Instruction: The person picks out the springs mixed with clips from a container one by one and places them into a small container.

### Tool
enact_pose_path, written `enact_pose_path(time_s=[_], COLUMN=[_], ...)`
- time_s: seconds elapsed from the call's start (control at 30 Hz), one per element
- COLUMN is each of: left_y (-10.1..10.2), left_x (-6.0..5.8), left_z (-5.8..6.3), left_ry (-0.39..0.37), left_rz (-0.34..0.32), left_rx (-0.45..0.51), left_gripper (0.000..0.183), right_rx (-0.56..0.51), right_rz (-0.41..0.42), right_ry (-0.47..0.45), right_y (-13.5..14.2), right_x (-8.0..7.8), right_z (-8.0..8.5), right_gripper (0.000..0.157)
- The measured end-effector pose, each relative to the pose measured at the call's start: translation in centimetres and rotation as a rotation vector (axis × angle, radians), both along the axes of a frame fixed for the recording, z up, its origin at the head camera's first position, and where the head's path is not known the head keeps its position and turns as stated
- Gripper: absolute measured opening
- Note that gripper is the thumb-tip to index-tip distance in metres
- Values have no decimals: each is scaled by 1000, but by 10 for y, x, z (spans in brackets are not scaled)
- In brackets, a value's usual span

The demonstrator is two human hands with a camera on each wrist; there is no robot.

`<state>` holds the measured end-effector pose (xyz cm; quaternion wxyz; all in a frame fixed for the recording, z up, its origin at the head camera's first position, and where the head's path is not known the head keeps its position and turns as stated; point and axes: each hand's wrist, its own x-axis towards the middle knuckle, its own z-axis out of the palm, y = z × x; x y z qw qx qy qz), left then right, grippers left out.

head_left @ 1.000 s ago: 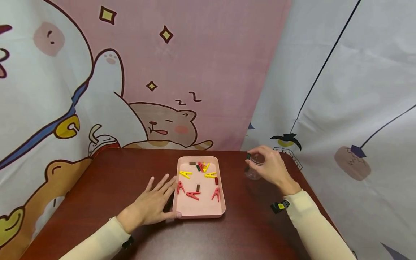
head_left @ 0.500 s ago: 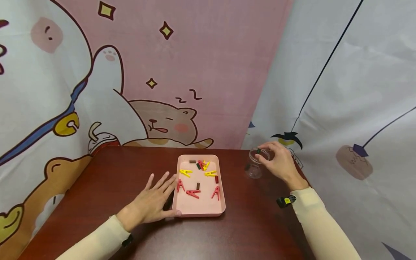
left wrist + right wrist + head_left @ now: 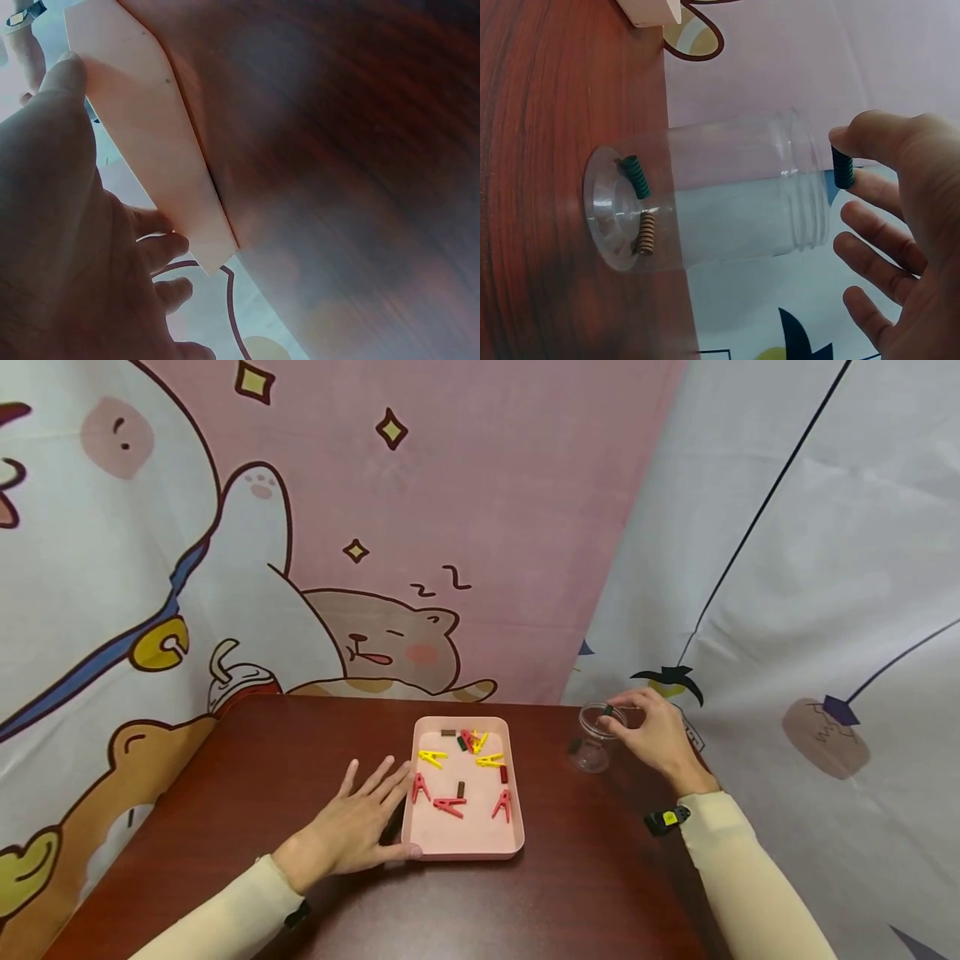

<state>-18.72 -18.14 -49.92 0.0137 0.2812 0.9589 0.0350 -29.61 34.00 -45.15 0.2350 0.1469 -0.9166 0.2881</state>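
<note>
My right hand (image 3: 658, 742) pinches a small green coil spring (image 3: 843, 166) between thumb and index finger, right at the mouth of a clear plastic jar (image 3: 735, 195). The other fingers are spread and loosely bent. Inside the upright jar, another green spring (image 3: 634, 177) and a brown spring (image 3: 646, 233) lie at the bottom. My left hand (image 3: 351, 828) has its fingers spread, with thumb and fingertips resting at the left side of the pink tray (image 3: 457, 843). In the left wrist view, the thumb (image 3: 66, 75) lies against the tray's edge.
In the tray are several red clothespins (image 3: 448, 807) and yellow clothespins (image 3: 431, 758), plus a red spring (image 3: 504, 774), a green spring (image 3: 462, 743) and brown springs (image 3: 461, 789). The dark wooden table (image 3: 300, 743) ends at a printed cloth backdrop (image 3: 510, 527).
My right hand has shifted right with the green spring, from the jar's left side to over its mouth, so the rim now shows. The left hand keeps its place at the tray.
</note>
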Motion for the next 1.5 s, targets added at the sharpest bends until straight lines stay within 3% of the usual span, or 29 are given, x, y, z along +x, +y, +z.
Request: enact_pose_path(time_s=[0.27, 0.63, 0.73, 0.9, 0.97, 1.5], left_y=[1, 0, 1, 1, 1, 1], left_x=[0, 1, 1, 2, 2, 3], left_z=[0, 0, 1, 1, 2, 3], left_ry=[-16, -2, -9, -18, -18, -21], left_rz=[-3, -2, 2, 6, 6, 8], left_rx=[21, 17, 17, 17, 16, 23], left_gripper=[119, 120, 121, 120, 120, 120], right_rx=[-13, -39, -31, -21, -24, -57], right_rz=[-16, -25, -28, -42, -44, -56], right_ry=[-48, -90, -126, -237, -264, -210], right_y=[4, 6, 7, 9, 9, 5], right_x=[-2, -4, -4, -3, -2, 1], right_z=[-11, -14, -14, -14, -14, -11], right_gripper=[36, 36, 47, 79, 83, 73])
